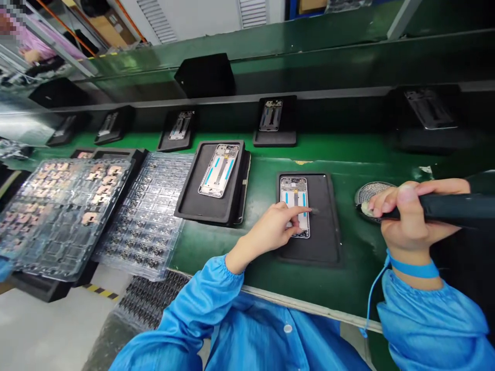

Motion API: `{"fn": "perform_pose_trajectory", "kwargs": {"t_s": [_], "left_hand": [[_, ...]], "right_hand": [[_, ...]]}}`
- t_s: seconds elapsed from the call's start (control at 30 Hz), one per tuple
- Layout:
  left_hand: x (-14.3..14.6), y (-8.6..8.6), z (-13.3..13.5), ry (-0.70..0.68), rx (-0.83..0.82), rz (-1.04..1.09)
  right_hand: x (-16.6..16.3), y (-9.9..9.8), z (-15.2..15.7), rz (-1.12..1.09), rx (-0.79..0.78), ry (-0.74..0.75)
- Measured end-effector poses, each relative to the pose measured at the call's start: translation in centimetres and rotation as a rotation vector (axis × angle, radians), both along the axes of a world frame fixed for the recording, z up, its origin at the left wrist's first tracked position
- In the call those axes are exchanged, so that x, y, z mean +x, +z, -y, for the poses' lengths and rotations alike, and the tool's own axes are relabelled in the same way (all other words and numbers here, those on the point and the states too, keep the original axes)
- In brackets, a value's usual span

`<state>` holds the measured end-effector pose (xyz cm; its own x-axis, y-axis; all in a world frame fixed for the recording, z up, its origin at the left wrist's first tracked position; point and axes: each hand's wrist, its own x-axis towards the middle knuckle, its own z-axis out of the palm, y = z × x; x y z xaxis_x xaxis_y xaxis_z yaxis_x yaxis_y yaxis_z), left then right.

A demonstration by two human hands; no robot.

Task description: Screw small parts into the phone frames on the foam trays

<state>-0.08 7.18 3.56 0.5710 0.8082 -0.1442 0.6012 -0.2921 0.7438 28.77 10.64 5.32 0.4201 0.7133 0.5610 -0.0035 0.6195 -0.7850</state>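
Note:
My left hand [270,229] rests on a silver phone mid-frame [294,194] with blue strips, its index finger stretched across the frame's right side. The frame lies flat on a black rubber mat [323,234] on the green conveyor belt [359,257]. My right hand [410,216] grips a thick black handheld tool [452,208]. The tool's tip is hidden by my fingers, close to a round metal dish [373,191] of small grey bits. A blue wrist strap [413,268] circles my right wrist.
Further black mats with phone frames [218,170] line the belt, and more stand on the far belt. Stacked transparent trays of small parts [65,216] sit at the left, beyond the belt's near edge [309,304]. A person in a pink garment shows at the top left.

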Motion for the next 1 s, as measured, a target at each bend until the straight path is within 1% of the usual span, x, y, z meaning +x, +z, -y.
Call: {"fn": "perform_pose_trajectory", "kwargs": {"t_s": [0.1,0.2,0.3,0.43,0.5,0.57,0.73,0.83,1.0], "left_hand": [[-0.2,0.1,0.3,0.009,0.07,-0.077],[-1.0,-0.3,0.7,0.091,0.189,-0.173],[-2.2,-1.7,0.6,0.124,0.24,-0.137],[-3.1,-3.9,-0.6,0.066,0.261,-0.003],[-2.6,-4.6,-1.2,0.037,0.276,0.033],[-1.7,-4.9,-1.8,0.012,0.289,0.054],[0.5,-5.1,-2.0,0.011,0.32,0.071],[0.9,-5.2,-2.0,0.019,0.334,0.081],[0.7,-5.2,-1.9,0.019,0.334,0.094]], "right_hand": [[-0.1,0.3,-0.1,-0.003,0.009,-0.013],[0.3,0.5,-0.2,-0.009,0.01,-0.02],[1.5,0.6,-0.3,-0.021,0.016,-0.062],[4.0,0.4,-0.6,0.001,-0.01,-0.12],[5.0,0.2,-0.7,-0.007,-0.044,-0.151],[5.5,0.0,-0.7,-0.011,-0.078,-0.163],[5.0,-0.4,-0.5,0.015,-0.156,-0.112],[4.6,-0.6,-0.4,0.008,-0.172,-0.109],[4.2,-0.8,-0.8,0.029,-0.149,-0.103]]}}
